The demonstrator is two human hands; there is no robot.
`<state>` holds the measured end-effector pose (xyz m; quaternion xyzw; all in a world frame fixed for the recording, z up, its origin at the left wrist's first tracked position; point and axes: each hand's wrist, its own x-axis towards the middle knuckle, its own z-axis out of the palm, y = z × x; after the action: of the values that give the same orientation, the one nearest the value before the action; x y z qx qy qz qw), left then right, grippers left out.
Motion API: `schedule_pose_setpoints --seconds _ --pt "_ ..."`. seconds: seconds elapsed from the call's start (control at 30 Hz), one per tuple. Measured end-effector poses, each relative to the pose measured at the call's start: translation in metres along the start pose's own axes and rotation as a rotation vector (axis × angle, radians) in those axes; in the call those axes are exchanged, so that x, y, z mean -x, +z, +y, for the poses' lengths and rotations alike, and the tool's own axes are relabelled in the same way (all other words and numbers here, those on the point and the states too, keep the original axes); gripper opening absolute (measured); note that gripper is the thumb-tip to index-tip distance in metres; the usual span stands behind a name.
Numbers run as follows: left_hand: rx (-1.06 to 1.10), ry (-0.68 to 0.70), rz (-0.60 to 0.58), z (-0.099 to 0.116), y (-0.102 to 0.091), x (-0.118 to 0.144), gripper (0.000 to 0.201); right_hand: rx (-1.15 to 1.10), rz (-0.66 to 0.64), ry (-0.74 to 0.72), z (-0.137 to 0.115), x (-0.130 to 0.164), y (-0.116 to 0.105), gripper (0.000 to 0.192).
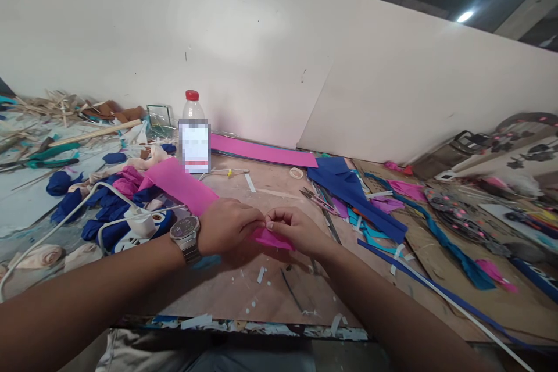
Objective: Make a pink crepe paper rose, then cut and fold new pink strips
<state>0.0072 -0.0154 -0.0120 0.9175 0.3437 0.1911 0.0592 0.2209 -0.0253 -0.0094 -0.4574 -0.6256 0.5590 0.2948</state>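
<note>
Our fingers (267, 224) are pinched shut on a small pink piece (271, 239), thumb and forefinger tips of both hands meeting at its upper edge. The left hand (228, 224) curls closed over the piece's left end; the right hand (296, 230) grips the top from the other side, so most of the piece shows just under the right fingers, pointing down toward us over the worktable (270, 296). On our left wrist we wear a metal wristwatch (185, 235). Directly behind the left hand a wider pink strip (181, 185) slants up toward a clear bottle (194, 133) with a red cap, and a longer pink sheet (265, 152) lies flat along the white wall. To the right we see folded blue sheets (349, 189), scissors (318, 199) just beside them, and a small tape roll (296, 173) further back. Left of the watch a white plug and cable (139, 222) sit among crumpled blue and pink scraps (104, 197). The tabletop is bare, worn board, speckled with little white offcuts near our hands; the pink material looks thin, matte and smooth, with clean straight edges.
</note>
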Motion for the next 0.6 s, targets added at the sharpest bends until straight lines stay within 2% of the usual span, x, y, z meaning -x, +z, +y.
schedule_pose_setpoints --seconds 0.13,0.23,0.37,0.6 --pt "0.083 -0.058 -0.030 0.001 -0.003 -0.001 0.030 0.022 0.002 -0.017 0.000 0.002 0.001 0.022" --pt "0.108 -0.106 -0.046 0.002 -0.005 -0.002 0.030 0.129 0.017 -0.072 -0.001 0.003 0.001 0.017" --pt "0.116 -0.102 -0.076 0.003 -0.007 -0.002 0.028 0.343 0.033 -0.185 -0.005 0.005 0.000 0.012" --pt "0.241 -0.127 -0.091 0.000 -0.018 -0.004 0.025 0.430 0.071 -0.250 -0.007 0.006 -0.004 0.009"
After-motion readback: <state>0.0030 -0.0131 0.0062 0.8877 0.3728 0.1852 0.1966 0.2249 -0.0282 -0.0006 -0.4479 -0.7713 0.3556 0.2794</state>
